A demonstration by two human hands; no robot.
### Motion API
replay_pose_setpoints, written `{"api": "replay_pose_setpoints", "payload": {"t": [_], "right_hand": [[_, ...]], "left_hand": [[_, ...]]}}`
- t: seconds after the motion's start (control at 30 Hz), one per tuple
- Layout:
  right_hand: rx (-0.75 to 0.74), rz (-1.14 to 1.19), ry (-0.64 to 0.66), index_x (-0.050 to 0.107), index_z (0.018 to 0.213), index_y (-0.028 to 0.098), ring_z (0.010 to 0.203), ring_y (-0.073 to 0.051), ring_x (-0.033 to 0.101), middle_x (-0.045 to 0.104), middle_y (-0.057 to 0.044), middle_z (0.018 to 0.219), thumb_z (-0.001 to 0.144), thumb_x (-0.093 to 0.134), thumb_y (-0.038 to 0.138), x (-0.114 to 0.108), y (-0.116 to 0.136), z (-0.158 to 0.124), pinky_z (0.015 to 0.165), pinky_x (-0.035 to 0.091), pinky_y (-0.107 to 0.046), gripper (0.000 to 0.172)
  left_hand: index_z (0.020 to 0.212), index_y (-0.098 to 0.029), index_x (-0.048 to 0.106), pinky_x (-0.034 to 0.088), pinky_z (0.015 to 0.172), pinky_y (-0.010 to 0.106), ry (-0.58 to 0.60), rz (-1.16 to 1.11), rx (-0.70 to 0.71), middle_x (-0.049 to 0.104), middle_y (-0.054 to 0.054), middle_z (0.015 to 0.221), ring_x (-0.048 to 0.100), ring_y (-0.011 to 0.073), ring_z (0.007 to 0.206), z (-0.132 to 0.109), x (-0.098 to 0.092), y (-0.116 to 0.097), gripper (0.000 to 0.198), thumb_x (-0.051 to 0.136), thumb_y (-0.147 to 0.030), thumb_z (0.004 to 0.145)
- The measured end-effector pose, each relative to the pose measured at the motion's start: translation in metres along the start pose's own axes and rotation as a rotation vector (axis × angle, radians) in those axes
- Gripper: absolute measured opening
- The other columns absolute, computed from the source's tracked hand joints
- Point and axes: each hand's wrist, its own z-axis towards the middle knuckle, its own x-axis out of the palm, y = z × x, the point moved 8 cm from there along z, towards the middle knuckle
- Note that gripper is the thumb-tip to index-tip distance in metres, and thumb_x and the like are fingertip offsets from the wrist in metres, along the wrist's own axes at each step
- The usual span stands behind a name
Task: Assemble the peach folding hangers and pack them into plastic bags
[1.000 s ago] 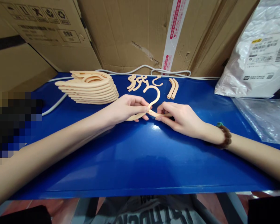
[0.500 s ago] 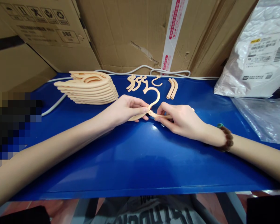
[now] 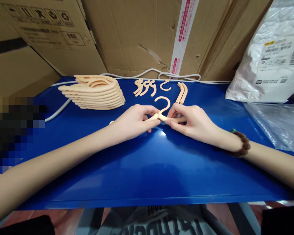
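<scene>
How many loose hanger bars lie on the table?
2: the left bar and the right bar, side by side just beyond the right hand. More may be hidden behind it.

Left hand (image 3: 138, 120), right hand (image 3: 193, 120): 1 each, 2 total
Held hanger (image 3: 162, 117): 1, between both
Hooks in far cluster (image 3: 146, 89): 3 or more, overlapping, exact count unclear
Lone hook (image 3: 165, 89): 1, right of cluster
Loose hanger arms (image 3: 179, 93): 2, far, right of hooks
Stack, left (image 3: 93, 98): 1, several layers, can't count
Bracelet (image 3: 242, 143): 1, right wrist
White parcel (image 3: 254, 71): 1, far right
Tape strip (image 3: 183, 32): 1
Carton symbols, far left (image 3: 40, 13): 5
Blue table (image 3: 137, 176): 1
</scene>
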Motion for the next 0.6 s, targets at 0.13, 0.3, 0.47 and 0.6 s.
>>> {"api": "replay_pose_setpoints", "payload": {"t": [0.13, 0.3, 0.47, 0.6], "right_hand": [[-0.2, -0.179, -0.09, 0.062, 0.088, 0.019, 0.078, -0.019, 0.061, 0.069, -0.003, 0.084, 0.089, 0.062, 0.032, -0.014, 0.015, 0.001, 0.069, 0.039, -0.031, 0.013], [-0.301, -0.521, -0.203, 0.063, 0.097, 0.021, 0.099, -0.027, 0.057, 0.068, -0.011, 0.109, 0.1, 0.047, 0.036, -0.02, 0.029, -0.004, 0.082, 0.038, -0.04, 0.023], [-0.277, -0.63, -0.238, 0.065, 0.107, 0.017, 0.088, -0.025, 0.058, 0.069, -0.01, 0.092, 0.103, 0.04, 0.038, -0.017, 0.027, -0.007, 0.077, 0.038, -0.038, 0.033], [-0.231, -0.59, -0.219, 0.066, 0.114, 0.015, 0.085, -0.023, 0.06, 0.07, -0.009, 0.092, 0.104, 0.04, 0.042, -0.015, 0.022, -0.005, 0.076, 0.039, -0.036, 0.039]], "left_hand": [[0.108, -0.021, 0.071, 0.035, 0.059, 0.026, -0.117, 0.292, 0.132, 0.075, 0.001, 0.089, 0.064, 0.0176, 0.074, -0.007, -0.003, -0.01, 0.033, 0.057, -0.047, 0.093], [0.112, -0.025, 0.068, 0.036, 0.063, 0.027, -0.164, 0.396, 0.101, 0.076, 0.0, 0.094, 0.066, 0.0204, 0.078, -0.012, -0.004, -0.012, 0.036, 0.052, -0.054, 0.096], [0.116, -0.025, 0.065, 0.036, 0.063, 0.027, -0.206, 0.495, 0.14, 0.076, 0.0, 0.092, 0.068, 0.0211, 0.077, -0.016, -0.003, -0.018, 0.032, 0.052, -0.049, 0.098], [0.115, -0.025, 0.064, 0.035, 0.06, 0.026, -0.201, 0.575, 0.249, 0.076, 0.0, 0.096, 0.07, 0.0207, 0.077, -0.02, 0.003, -0.026, 0.029, 0.051, -0.046, 0.099]]}}
